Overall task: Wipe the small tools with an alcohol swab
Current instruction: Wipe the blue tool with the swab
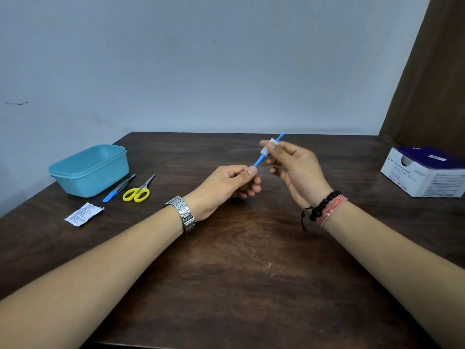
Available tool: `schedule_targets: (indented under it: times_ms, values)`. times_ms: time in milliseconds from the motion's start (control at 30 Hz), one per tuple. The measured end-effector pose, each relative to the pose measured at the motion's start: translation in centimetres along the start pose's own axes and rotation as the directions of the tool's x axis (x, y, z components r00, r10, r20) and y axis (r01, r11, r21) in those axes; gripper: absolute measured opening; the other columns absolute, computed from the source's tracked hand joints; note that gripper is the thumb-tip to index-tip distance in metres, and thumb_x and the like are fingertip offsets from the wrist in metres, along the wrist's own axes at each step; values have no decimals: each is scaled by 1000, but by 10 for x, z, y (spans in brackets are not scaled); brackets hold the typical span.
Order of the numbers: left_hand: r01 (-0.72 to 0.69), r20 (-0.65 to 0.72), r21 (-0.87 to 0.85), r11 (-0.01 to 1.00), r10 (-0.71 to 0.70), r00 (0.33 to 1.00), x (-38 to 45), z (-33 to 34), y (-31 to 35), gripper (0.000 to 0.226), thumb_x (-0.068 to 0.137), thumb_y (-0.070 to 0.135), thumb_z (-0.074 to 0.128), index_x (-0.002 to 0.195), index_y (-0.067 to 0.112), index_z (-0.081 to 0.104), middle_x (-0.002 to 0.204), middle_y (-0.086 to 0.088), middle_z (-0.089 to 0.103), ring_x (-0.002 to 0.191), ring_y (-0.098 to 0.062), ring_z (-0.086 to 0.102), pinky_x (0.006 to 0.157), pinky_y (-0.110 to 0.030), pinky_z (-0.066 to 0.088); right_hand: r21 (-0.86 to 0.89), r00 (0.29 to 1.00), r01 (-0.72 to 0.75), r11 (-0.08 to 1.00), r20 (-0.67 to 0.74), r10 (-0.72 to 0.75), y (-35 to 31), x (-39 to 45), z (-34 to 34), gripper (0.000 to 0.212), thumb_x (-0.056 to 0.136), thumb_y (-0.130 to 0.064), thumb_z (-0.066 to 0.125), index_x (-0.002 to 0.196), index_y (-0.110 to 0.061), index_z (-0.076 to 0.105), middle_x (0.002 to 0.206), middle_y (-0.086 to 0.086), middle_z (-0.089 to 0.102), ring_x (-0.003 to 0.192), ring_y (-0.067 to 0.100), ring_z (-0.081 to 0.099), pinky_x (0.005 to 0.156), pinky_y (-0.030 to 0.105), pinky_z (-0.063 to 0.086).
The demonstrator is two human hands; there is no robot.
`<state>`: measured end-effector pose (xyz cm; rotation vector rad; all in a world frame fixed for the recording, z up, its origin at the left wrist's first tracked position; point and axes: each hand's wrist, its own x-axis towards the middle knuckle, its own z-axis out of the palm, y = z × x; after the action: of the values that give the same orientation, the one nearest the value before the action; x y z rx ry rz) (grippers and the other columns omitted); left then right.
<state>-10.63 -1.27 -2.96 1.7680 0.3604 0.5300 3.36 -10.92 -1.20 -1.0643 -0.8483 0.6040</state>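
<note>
Head view: I read the dark wooden bench [239, 273] first, then the blue tub [90, 170] at far left and the swab box [425, 172] at far right. My left hand [226, 187] pinches the lower end of a thin blue stick tool [258, 162]; my right hand [294, 167] pinches a white swab [268, 148] wrapped round its middle, both held above the bench. The risks, as I judge them: a light end-pinch could let the stick twist or drop as the swab slides; the swab could slip off the tip. Yellow scissors [137, 193] and tweezers [118, 188] lie near the tub.
</note>
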Motion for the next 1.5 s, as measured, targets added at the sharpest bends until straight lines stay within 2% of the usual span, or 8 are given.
schedule_targets:
  times_ms: [200,600,767,867,1000,1200,1400,1500]
  values:
    - [4,-15,-11,1000,-4,1000,1,0,-1,32,104,28,44,92,13,71,81,0,71,74,-9,62,71,-22,50,14,997,37,999,-65,-36,-3,4,-10,13,95,-16,61,93,-12,73,86,-5,71,67,5,55,59,17,44]
    - [6,-89,13,1000,-5,996,2,-2,0,31,102,35,47,96,14,68,87,0,70,75,-9,63,70,-24,51,-96,998,-16,995,56,22,5,-1,-1,15,96,-17,59,97,-14,74,84,-6,69,71,6,55,62,20,45]
    - [-55,-222,-71,996,38,974,5,-12,0,28,101,36,50,116,22,69,110,0,71,97,-12,65,86,-35,54,-277,965,-80,958,218,143,8,-7,4,14,95,-15,59,92,-13,73,80,-6,70,70,7,56,60,20,45]
    - [-90,-189,-96,991,71,979,4,-13,3,28,100,30,51,119,19,68,106,-1,71,93,-10,67,84,-30,55,-369,933,-47,928,314,172,10,-10,10,15,95,-16,60,88,-16,73,79,-4,70,71,6,57,61,19,46]
    - [-119,-133,-78,990,108,985,1,-7,6,20,98,16,55,108,6,69,89,2,71,71,-7,63,68,-19,51,-415,923,-13,910,344,171,10,-12,12,17,95,-13,61,83,-16,72,76,-6,70,70,6,59,62,20,48]
    - [-138,-246,-211,968,84,966,7,-18,4,13,98,20,56,95,18,69,91,3,71,83,-12,64,78,-34,52,-402,917,-28,915,354,183,13,-10,6,12,93,-18,64,93,-21,76,77,-7,68,69,3,57,60,17,46]
    - [-155,-236,-214,964,103,966,8,-11,3,11,99,17,54,96,14,64,87,0,72,78,-12,65,72,-27,54,-303,937,-78,950,304,173,13,-9,6,12,92,-16,65,91,-14,76,82,4,66,66,5,54,60,18,44]
    - [-175,-284,-196,965,115,952,8,-15,4,11,101,16,52,98,16,63,90,3,73,78,-8,64,71,-25,52,-365,926,-83,927,317,207,14,-9,5,13,92,-17,65,87,-18,77,77,1,67,66,5,55,59,17,45]
